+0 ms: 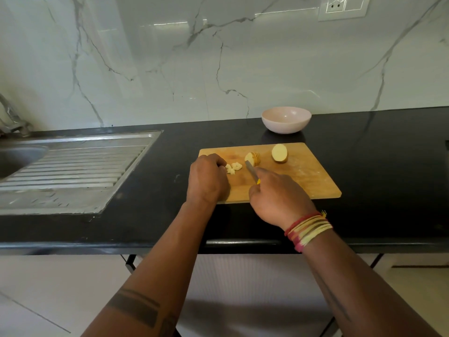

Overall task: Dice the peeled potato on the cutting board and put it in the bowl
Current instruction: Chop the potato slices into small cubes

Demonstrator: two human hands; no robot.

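A wooden cutting board (303, 181) lies on the black counter. On it sit a potato half (279, 153), cut face toward me, a sliced potato piece (253, 158), and several small diced bits (234, 167). My right hand (279, 198) grips a yellow-handled knife (251, 171) whose blade points at the sliced piece. My left hand (206, 177) rests with curled fingers on the board's left end, its fingertips at the diced bits; whether it holds any is hidden. A pale pink bowl (286, 119) stands behind the board, with no potato showing in it.
A steel sink with ribbed drainboard (73, 166) and tap (12, 120) fills the counter's left. A marble wall with a socket (343, 7) rises behind. The counter's front edge (145, 242) runs below my wrists.
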